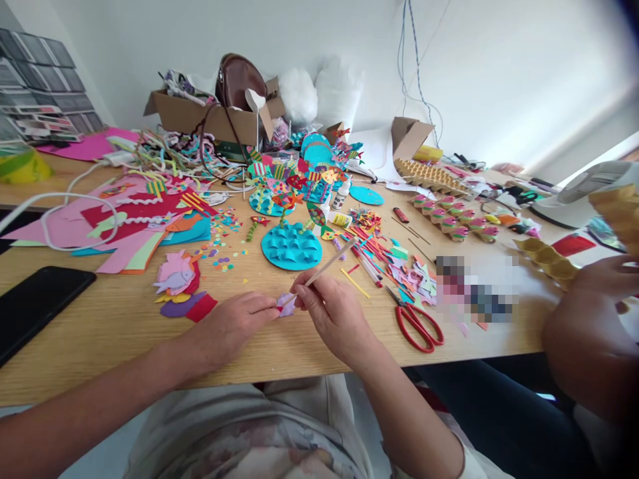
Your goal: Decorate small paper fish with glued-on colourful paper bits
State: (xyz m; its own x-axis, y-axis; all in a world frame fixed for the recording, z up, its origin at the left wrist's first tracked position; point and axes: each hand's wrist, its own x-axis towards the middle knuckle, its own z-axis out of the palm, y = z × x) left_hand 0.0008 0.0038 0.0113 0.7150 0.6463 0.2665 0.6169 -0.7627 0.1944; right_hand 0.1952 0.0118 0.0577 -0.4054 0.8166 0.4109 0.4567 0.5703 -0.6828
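Observation:
Low over the table's front edge, my left hand [239, 326] has its fingertips closed on a small lilac paper cutout [286, 305], which also shows a bit of red. My right hand [334, 316] pinches a thin pale stick [327, 263] like a pen. The stick slants down to the left, and its lower end meets the cutout or lies just above it; I cannot tell which. Fish-shaped paper cutouts [177, 273] in pink and lilac lie left of my hands, on purple and red paper pieces [187, 306]. Beyond my hands is a turquoise scalloped paper disc [292, 246] with paper fish standing on it.
Red-handled scissors [419, 326] lie right of my right hand, near paper scraps [409, 269]. A black phone [40, 306] is at the left. Glue bottles [341, 195] stand behind the disc. Another person's arm [589, 313] reaches in at the right, by an egg carton [546, 259].

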